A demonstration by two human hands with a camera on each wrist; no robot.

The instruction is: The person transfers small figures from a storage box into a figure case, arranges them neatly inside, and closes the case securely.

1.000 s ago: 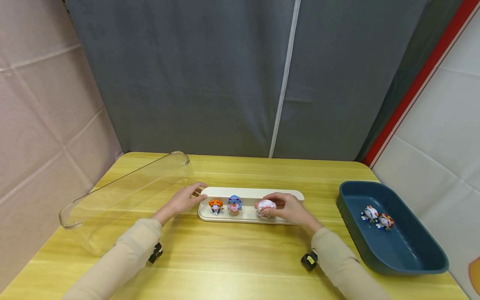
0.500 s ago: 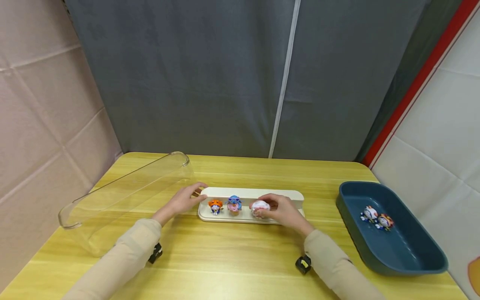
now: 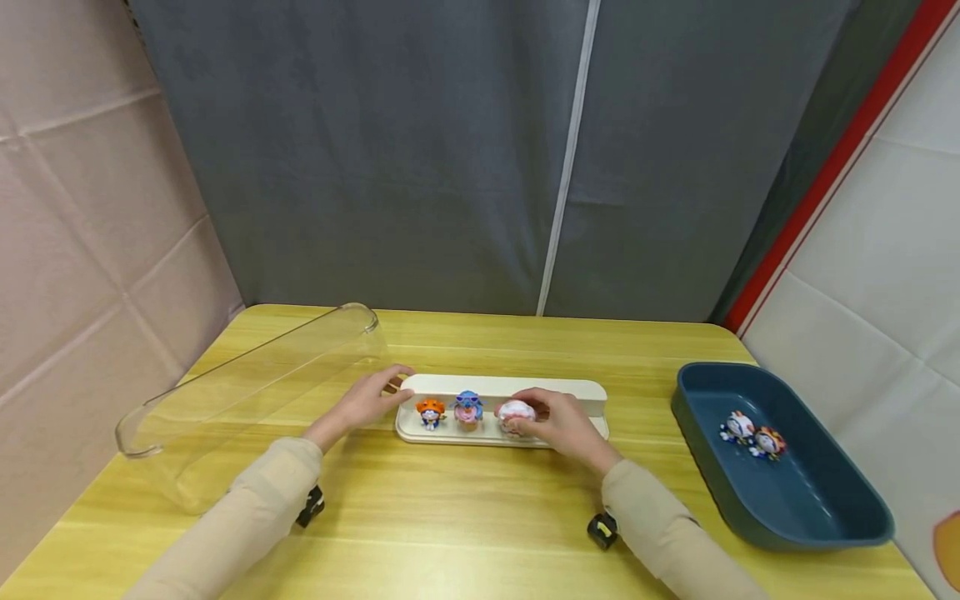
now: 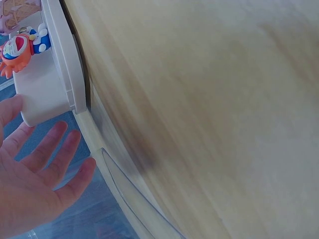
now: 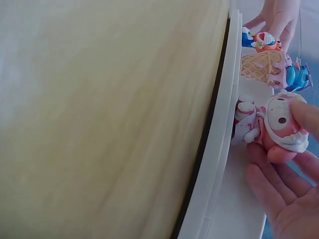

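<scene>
A long white display tray lies on the table. In it stand an orange-hatted figurine at the left and a blue-topped figurine on an ice-cream cone beside it. My right hand pinches the head of a pink-and-white figurine, which is upright in the tray just right of the cone one. My left hand is at the tray's left end; in the left wrist view its thumb touches the end wall and the fingers are spread.
A clear plastic cover lies slantwise on the table at the left. At the right stands a dark blue bin with two figurines lying in it. A grey curtain hangs behind the table.
My right hand has slid the pink-and-white figurine a little to the left along the tray, closer to the cone figurine. My left hand has stayed where it was.
</scene>
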